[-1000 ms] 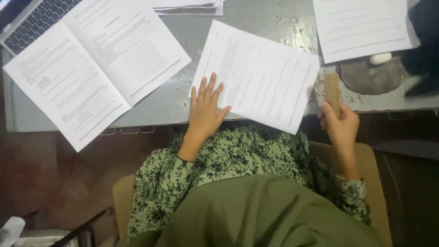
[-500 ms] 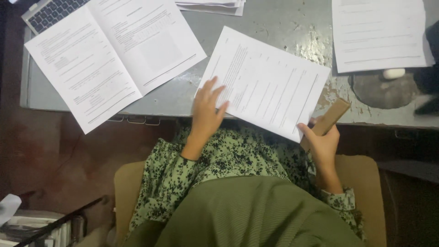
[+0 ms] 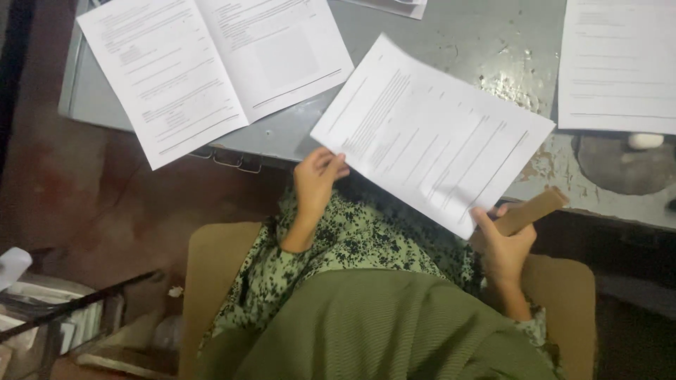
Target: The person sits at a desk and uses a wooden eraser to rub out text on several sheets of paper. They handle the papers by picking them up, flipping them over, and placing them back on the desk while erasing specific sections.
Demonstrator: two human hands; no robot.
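Note:
A white printed sheet (image 3: 429, 134) lies tilted over the near edge of the grey metal desk (image 3: 422, 28). My left hand (image 3: 317, 179) pinches its lower left edge between thumb and fingers. My right hand (image 3: 503, 243) is at the sheet's lower right corner, curled around a flat brown rectangular block (image 3: 529, 210) that sticks out to the right. Both hands sit just below the desk edge, above my lap in green patterned cloth.
An open white booklet (image 3: 211, 63) lies at the desk's left. Another white sheet (image 3: 620, 63) lies at the right, beside a dark round patch with a small white object (image 3: 644, 141). A tan chair seat (image 3: 211, 281) is under me; a rack with papers (image 3: 42, 317) stands lower left.
My left hand went from lying flat on the sheet to pinching its edge. My right hand with the brown block dropped from the desk edge to under the sheet's corner.

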